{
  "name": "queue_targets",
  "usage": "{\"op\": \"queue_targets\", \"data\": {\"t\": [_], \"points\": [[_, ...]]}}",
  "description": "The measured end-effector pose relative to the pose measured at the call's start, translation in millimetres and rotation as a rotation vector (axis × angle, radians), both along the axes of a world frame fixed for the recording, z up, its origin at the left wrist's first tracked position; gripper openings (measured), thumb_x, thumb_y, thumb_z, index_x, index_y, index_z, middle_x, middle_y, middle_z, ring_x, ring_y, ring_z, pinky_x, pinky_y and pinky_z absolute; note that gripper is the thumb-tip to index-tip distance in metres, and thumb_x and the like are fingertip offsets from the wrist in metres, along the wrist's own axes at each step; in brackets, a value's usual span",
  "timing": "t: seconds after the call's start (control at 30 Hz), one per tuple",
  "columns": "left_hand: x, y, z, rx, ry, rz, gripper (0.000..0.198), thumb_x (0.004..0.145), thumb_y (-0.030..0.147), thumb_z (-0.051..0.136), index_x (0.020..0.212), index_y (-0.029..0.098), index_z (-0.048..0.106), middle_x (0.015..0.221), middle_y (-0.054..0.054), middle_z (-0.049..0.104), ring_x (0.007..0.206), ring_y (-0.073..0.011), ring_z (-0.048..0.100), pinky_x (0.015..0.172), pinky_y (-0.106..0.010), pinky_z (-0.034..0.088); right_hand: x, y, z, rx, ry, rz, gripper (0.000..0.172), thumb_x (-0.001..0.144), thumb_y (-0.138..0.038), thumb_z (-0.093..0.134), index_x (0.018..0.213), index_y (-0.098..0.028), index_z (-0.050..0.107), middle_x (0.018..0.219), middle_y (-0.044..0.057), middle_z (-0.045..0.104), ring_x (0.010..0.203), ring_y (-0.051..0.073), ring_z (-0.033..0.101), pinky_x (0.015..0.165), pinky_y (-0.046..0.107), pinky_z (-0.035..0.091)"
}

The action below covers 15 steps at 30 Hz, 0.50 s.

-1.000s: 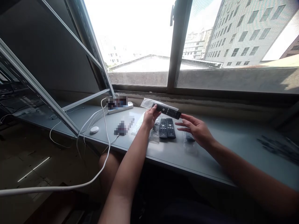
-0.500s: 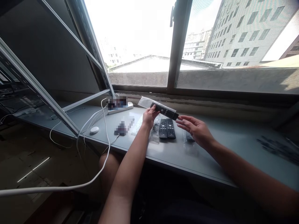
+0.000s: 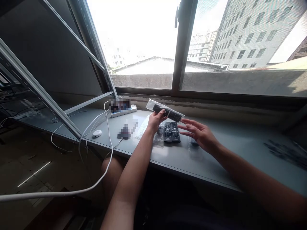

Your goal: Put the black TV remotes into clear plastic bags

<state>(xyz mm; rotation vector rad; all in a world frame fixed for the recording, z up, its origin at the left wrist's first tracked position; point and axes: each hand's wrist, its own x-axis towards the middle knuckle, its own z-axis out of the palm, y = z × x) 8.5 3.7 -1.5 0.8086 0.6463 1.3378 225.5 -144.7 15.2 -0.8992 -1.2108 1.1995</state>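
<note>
My left hand (image 3: pixel 154 120) is closed around a black remote control (image 3: pixel 168 113) that sits inside a clear plastic bag (image 3: pixel 151 104), held above the grey table (image 3: pixel 216 159). My right hand (image 3: pixel 200 134) hovers just right of the bag's end with fingers stretched out, holding nothing. Two more black remotes (image 3: pixel 171 132) lie side by side on the table below the held one.
A white power strip (image 3: pixel 122 108) lies by the window, with white cables (image 3: pixel 105 134) trailing off the table edge. A small white round device (image 3: pixel 97 133) and empty clear bags (image 3: pixel 144 126) lie left of the remotes. Dark items (image 3: pixel 285 150) sit at far right.
The remote has slid further into the plastic bag, which now covers its right end. My right hand has let go of the tip and dropped slightly, fingers spread.
</note>
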Motion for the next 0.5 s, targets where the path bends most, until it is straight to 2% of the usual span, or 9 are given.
{"op": "queue_targets", "data": {"t": [0.1,0.33,0.5], "points": [[0,-1,-2.0,0.027,0.052,-0.047,0.031,0.087,0.028,0.099,0.107,0.013,0.080,0.103,-0.009,0.084,0.088,-0.0157,0.081,0.093,-0.031,0.067,-1,-1,-0.6,0.019,0.009,0.048,0.041,0.093,-0.053,0.095,0.126,-0.028,0.090,0.143,0.013,0.081,0.138,0.043,0.076,0.119,0.068,0.061],[2,-12,1.5,0.074,0.131,-0.152,0.035,0.088,0.033,0.099,0.109,0.013,0.079,0.107,-0.013,0.085,0.088,-0.0200,0.083,0.094,-0.037,0.068,-4,-2,-3.1,0.048,-0.009,0.150,0.043,0.094,-0.056,0.093,0.129,-0.031,0.090,0.168,0.010,0.066,0.141,0.044,0.073,0.113,0.066,0.065],[3,-19,4.0,0.092,0.156,-0.269,0.035,0.091,0.038,0.097,0.110,0.014,0.080,0.114,-0.016,0.084,0.093,-0.0227,0.083,0.095,-0.040,0.068,-5,-3,-4.0,0.040,-0.008,0.187,0.046,0.099,-0.056,0.089,0.139,-0.034,0.086,0.165,0.009,0.068,0.145,0.044,0.071,0.112,0.066,0.066]]}}
